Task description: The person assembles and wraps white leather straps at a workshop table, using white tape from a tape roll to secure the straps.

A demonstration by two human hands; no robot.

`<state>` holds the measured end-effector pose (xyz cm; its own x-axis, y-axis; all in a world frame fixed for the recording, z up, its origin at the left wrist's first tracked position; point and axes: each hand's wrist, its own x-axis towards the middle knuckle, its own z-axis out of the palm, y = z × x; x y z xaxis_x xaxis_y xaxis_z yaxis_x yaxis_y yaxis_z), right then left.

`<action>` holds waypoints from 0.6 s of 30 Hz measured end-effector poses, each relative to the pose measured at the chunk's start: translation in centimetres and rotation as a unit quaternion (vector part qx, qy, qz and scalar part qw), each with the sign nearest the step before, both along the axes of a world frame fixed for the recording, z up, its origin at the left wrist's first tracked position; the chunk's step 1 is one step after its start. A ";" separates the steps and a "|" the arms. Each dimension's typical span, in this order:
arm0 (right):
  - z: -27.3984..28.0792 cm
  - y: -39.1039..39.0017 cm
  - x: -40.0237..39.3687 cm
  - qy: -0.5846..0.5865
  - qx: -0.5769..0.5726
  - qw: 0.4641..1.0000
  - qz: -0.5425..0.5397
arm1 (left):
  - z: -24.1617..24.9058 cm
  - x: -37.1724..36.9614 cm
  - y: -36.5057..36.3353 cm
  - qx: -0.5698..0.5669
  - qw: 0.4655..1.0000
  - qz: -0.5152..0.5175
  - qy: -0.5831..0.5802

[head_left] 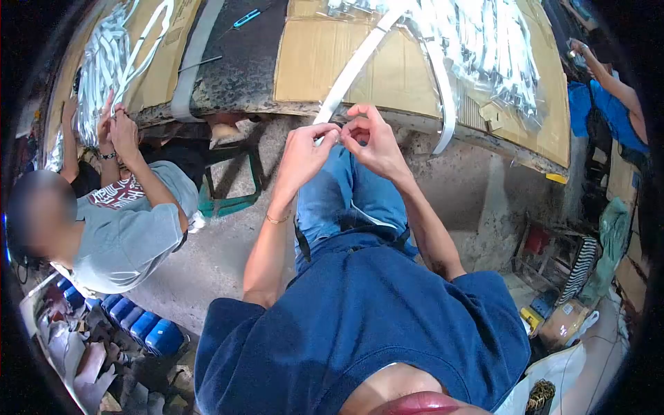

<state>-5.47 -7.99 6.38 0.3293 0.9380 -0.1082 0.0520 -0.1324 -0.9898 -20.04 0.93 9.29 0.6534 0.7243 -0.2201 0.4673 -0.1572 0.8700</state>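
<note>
My left hand is closed on the end of a white strap, which runs up from my fingers onto the table. Close against it, my right hand pinches thumb and forefinger together at the strap's end. Whatever small piece lies between those fingertips is too small to make out. Both hands are in front of the table edge, above my knees. A second white strap hangs over the edge to the right of my hands.
Cardboard covers part of the dark table. A heap of white straps lies at the back right. Blue thread snips lie farther back. A person handles white straps at left; another person is at right.
</note>
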 end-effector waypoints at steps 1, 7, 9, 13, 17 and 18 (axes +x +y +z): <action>-0.2 0.2 0.1 0.034 0.017 0.999 -0.011 | -0.3 0.1 0.2 0.002 1.000 0.000 -0.002; 0.8 0.8 0.7 0.005 -0.051 0.998 -0.042 | -0.1 0.8 0.1 0.007 1.000 -0.004 0.002; 1.1 1.0 1.1 -0.029 -0.096 0.994 -0.043 | 0.2 1.3 -0.3 0.030 0.998 -0.012 0.050; 0.3 1.2 1.9 -0.087 -0.026 0.994 -0.055 | -1.2 2.5 -1.0 0.054 0.998 0.017 -0.012; -2.7 3.1 5.2 -0.082 0.121 0.989 -0.036 | -0.2 4.9 -0.4 0.139 0.986 0.065 0.065; -2.8 3.7 6.0 -0.054 0.122 0.990 -0.037 | 0.8 5.5 0.3 0.157 0.981 0.053 0.100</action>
<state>0.51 -4.25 3.58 0.3946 0.9050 0.1590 0.1583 0.1035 -0.9820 -14.56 1.18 10.04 0.5366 0.8389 -0.0911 0.6520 -0.3437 0.6759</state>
